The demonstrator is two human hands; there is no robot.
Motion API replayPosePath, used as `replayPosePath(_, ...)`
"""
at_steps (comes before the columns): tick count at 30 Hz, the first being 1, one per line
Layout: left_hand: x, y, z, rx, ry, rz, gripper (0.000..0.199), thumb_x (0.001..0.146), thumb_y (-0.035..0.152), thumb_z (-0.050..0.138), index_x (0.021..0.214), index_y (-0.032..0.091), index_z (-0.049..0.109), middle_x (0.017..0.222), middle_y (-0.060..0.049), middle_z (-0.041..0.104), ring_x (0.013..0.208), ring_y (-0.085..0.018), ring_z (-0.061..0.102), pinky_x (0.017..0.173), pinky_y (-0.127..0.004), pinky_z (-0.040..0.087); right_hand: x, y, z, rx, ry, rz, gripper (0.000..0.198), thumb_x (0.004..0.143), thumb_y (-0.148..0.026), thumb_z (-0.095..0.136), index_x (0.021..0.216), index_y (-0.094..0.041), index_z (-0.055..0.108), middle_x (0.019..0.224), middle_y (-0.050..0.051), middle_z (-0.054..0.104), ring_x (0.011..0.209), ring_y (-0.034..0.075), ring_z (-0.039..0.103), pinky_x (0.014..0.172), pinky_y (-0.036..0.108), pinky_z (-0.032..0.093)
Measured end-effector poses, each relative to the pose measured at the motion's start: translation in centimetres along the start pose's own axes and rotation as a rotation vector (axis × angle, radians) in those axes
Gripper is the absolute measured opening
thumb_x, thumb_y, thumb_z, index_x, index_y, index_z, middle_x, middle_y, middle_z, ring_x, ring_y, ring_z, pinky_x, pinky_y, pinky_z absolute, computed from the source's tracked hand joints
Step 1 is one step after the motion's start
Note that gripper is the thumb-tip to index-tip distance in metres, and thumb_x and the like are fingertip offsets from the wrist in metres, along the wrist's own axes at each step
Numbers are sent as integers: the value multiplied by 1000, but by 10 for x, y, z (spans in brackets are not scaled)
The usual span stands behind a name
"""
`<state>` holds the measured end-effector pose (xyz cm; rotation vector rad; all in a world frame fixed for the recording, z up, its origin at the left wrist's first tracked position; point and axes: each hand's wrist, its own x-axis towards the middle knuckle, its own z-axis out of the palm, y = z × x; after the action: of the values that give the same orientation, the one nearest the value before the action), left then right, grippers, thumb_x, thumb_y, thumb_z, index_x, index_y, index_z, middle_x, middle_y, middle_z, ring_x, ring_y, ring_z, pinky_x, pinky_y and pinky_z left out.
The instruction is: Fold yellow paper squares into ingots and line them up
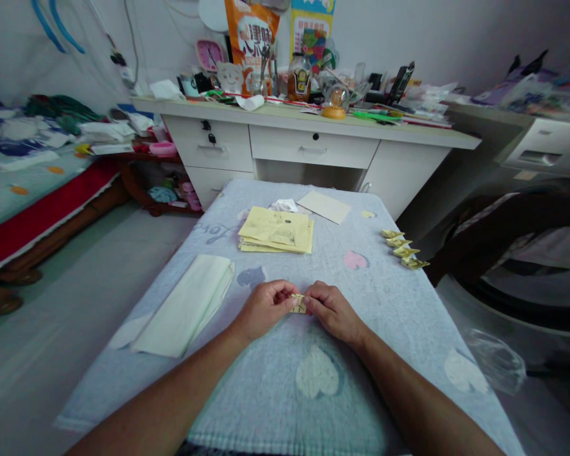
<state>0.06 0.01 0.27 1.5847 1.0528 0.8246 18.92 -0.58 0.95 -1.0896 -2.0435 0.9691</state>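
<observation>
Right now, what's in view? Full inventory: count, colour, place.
Tablecloth: 1, blue, centre
Small folded paper: 1, yellow, between both hands
Paper stack: 1, yellow, beyond hands
Folded paper pieces: 4, yellow, cloth's right edge
Folded bundle: 1, whitish, cloth left
Card: 1, off-white, cloth far end
Crumpled wad: 1, white, behind stack
Desk: 1, white, far side
Snack bag: 1, orange, on desk
Large jar: 1, amber, on desk
Clock: 1, pink, desk left
Other desk items: too cluttered to count
Bed: 1, multicoloured, left
Front-loading machine: 1, grey, right
Left hand: 1, bare, pinching paper
Right hand: 1, bare, pinching paper

One head-worn camera looks forward and down at nearby hands (pixel 266 309) (pixel 335 312).
</observation>
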Motion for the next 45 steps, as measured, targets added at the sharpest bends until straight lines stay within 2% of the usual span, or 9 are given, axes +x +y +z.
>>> replayPosePath(5, 0, 1, 0, -15, -23, -35, 15, 77, 28, 63, 74, 14, 59, 63, 3, 53, 57, -8, 47, 52, -19, 34, 0, -2, 1, -46, -6, -10, 32, 94, -31, 47, 65, -19, 57, 61, 0, 52, 67, 15, 49, 65, 27, 37)
replayPosePath(13, 3, 0, -1, -329, 47, -80, 24, 75, 33, 67, 77, 16, 50, 65, 3, 56, 55, -9, 52, 55, -22, 41, 2, -4, 5, -15, -2, 8, 21, 86, -39, 62, 83, -19, 65, 75, 1, 59, 74, 15, 52, 70, 27, 39)
replayPosePath(20, 4, -6, 2, -222, 75, -11, 21, 78, 30, 67, 75, 15, 53, 70, 3, 55, 65, -9, 51, 62, -21, 39, 2, -1, 8, -38, 44, 48, 13, 87, -28, 58, 79, -18, 62, 73, 1, 55, 70, 15, 50, 65, 26, 38)
replayPosePath(26, 4, -2, 2, -173, 37, 24, 18, 79, 27, 65, 92, 15, 60, 78, 0, 60, 71, -11, 54, 66, -22, 42, 3, -5, 5, -87, 0, -16, 11, 85, -20, 56, 74, -19, 56, 68, 0, 53, 70, 15, 48, 66, 26, 37)
replayPosePath(29, 4, -1, 1, -81, 28, 34, 12, 80, 26, 63, 83, 15, 61, 71, 3, 55, 65, -10, 48, 62, -21, 38, 2, -4, 5, -80, -16, -32, 11, 84, -19, 56, 73, -19, 54, 66, -1, 52, 70, 15, 48, 66, 26, 36)
replayPosePath(35, 6, -7, 3, -161, 64, 32, 13, 80, 27, 61, 79, 16, 53, 70, 4, 50, 66, -10, 47, 62, -21, 38, 2, -2, 9, 73, 128, -1, 3, 81, -16, 56, 82, -19, 55, 75, -1, 52, 69, 12, 48, 64, 23, 39)
replayPosePath(39, 6, -4, 5, 2, 76, 73, 4, 80, 20, 58, 81, 17, 55, 75, 2, 56, 72, -13, 52, 68, -24, 42, 3, 0, 10, 38, 170, -20, 8, 80, -12, 54, 79, -19, 53, 74, -2, 49, 65, 11, 47, 62, 22, 38)
replayPosePath(43, 6, 2, 5, 332, 172, 274, 11, 77, 9, 57, 81, 19, 57, 88, -1, 60, 90, -17, 54, 85, -30, 41, 4, 3, 10, -170, 200, -108, 15, 77, -5, 52, 80, -19, 55, 78, 0, 52, 75, 14, 50, 69, 24, 39)
replayPosePath(45, 6, 3, 5, 476, 191, 335, 15, 75, 6, 55, 80, 19, 57, 88, -2, 59, 92, -18, 52, 87, -33, 40, 5, 6, 11, -294, 209, -140, 18, 76, -3, 51, 82, -19, 55, 81, 2, 53, 79, 16, 50, 72, 26, 39)
